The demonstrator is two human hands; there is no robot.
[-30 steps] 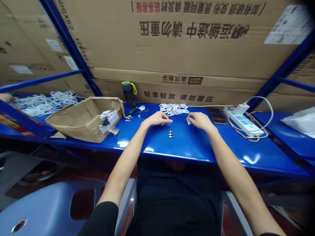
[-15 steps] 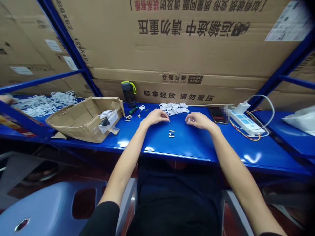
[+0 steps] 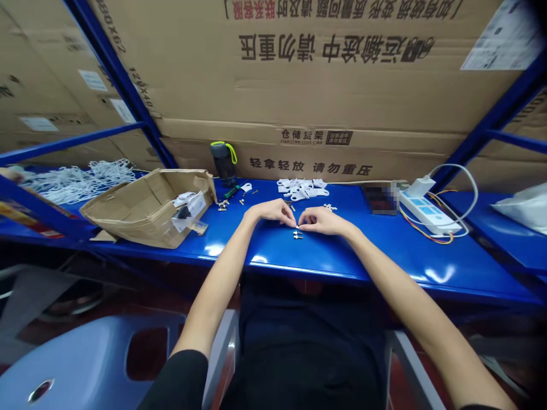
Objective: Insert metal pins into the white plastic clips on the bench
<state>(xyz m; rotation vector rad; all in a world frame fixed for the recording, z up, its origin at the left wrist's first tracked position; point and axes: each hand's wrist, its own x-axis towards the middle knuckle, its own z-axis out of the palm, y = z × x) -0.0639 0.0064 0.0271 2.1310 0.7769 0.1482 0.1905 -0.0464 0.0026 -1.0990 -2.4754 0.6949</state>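
Observation:
My left hand (image 3: 278,212) and my right hand (image 3: 316,220) meet at the fingertips over the blue table, each in a pinch. Something tiny and pale shows between the fingertips, too small to name. Just below them on the table lie small metal pieces (image 3: 298,236). Beyond my left hand are a few more small brass-coloured pieces (image 3: 293,208). Small white parts (image 3: 330,207) lie behind my right hand. Farther back is a pile of white plastic pieces (image 3: 301,188).
An open cardboard box (image 3: 137,219) stands left, with a dark bottle (image 3: 224,164) behind it. White cords (image 3: 81,181) lie far left, near a person's hand (image 3: 12,174). A phone (image 3: 382,199) and a power strip (image 3: 427,213) are right.
My right hand has moved left and toward me, away from the small white parts, to meet my left hand. My left hand has shifted slightly toward me.

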